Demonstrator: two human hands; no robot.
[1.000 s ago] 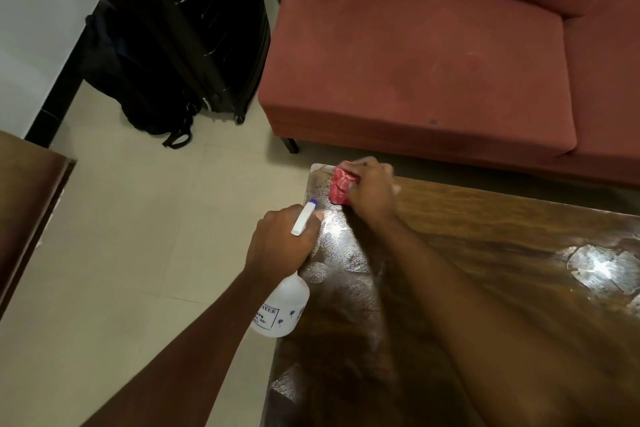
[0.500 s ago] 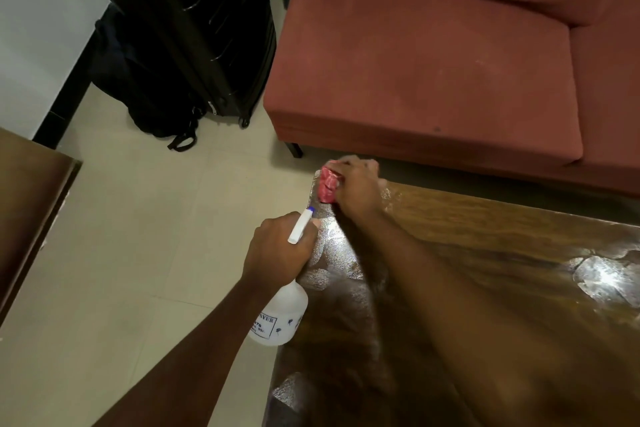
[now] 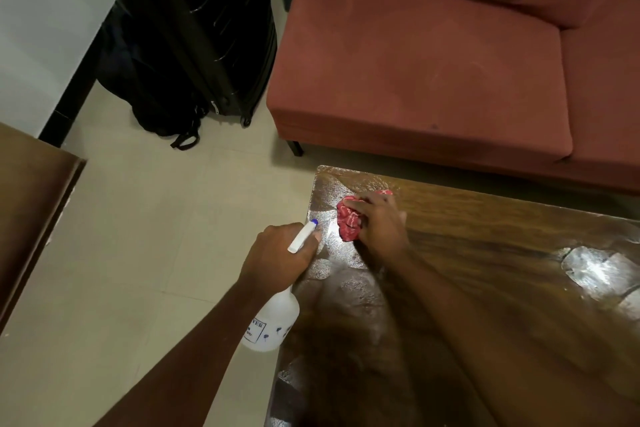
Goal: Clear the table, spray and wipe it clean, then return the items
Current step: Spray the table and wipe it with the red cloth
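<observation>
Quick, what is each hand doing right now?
Left hand: grips the spray bottle.
Right hand: holds the red cloth on the table.

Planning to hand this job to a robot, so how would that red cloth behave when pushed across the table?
The red cloth looks floppy: it is crumpled into folds under the right hand. It probably slides only as a wad if pressed down. The table shines with wet streaks, so it may glide easily.
</observation>
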